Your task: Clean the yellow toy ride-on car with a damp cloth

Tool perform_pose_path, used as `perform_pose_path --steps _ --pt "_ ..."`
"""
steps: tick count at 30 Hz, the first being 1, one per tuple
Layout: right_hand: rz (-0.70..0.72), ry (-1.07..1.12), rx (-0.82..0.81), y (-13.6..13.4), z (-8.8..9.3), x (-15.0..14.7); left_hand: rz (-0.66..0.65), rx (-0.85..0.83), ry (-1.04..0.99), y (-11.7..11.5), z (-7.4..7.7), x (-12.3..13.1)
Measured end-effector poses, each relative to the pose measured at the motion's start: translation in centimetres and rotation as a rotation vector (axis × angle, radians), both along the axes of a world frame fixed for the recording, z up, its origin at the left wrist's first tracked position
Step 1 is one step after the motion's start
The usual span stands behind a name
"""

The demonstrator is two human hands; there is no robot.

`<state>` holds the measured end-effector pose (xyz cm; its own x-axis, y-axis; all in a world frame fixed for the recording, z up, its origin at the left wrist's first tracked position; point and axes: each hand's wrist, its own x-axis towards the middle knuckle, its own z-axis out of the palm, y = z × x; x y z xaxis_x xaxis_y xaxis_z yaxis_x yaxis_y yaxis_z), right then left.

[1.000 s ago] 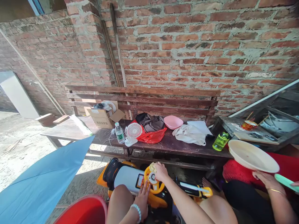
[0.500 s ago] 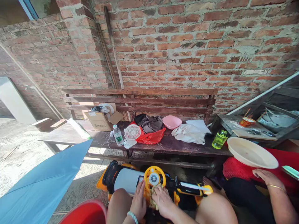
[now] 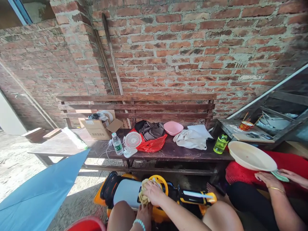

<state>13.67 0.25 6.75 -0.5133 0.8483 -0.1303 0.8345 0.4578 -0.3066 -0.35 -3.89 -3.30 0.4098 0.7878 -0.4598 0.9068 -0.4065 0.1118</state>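
My right hand is shut on a pale yellow crumpled scouring pad, pressing it against the white body of a yellow and black ride-on toy car, just left of its yellow steering wheel. My left hand sits low at the toy's near side, fingers spread, holding nothing I can see. On the right, a second person's hand supports a cream plastic plate, while their other hand holds a green scrubber against its underside.
A dark wooden slatted bench holds a cardboard box, water bottle, small white fan, red bag, pink bowl, white cloth and green bottle. A blue umbrella lies at left, a red basin at the bottom edge, and a brick wall behind.
My right hand has moved up beside the steering wheel with the pad, from below it. My left hand sits lower. The other person's green scrubber now touches the plate's underside. The view has shifted slightly.
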Motion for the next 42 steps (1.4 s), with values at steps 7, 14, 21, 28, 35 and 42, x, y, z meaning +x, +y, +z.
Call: perform_pose_path --steps 7,14,21,28,35,42 --pt "-0.304 -0.112 -0.066 2.9 -1.1 3.7 0.031 0.044 0.128 -0.2 1.5 1.7" --pt "-0.556 -0.172 -0.014 -0.6 -2.0 4.4 -0.027 0.008 0.027 -0.7 1.0 0.2" --pt "-0.477 -0.133 0.005 -6.8 -7.0 0.6 0.010 -0.024 -0.250 -0.4 -0.7 -1.6" --pt "-0.372 -0.008 -0.090 -7.7 -5.1 1.9 0.047 -0.040 -0.286 -0.2 -0.2 -1.6" --pt "-0.708 0.153 -0.001 -1.9 -0.3 5.9 0.154 -0.012 -0.406 -1.5 0.6 -0.9" --pt "-0.500 -0.034 -0.071 2.0 -2.0 2.1 0.260 -0.177 -0.263 -1.7 2.3 -0.9"
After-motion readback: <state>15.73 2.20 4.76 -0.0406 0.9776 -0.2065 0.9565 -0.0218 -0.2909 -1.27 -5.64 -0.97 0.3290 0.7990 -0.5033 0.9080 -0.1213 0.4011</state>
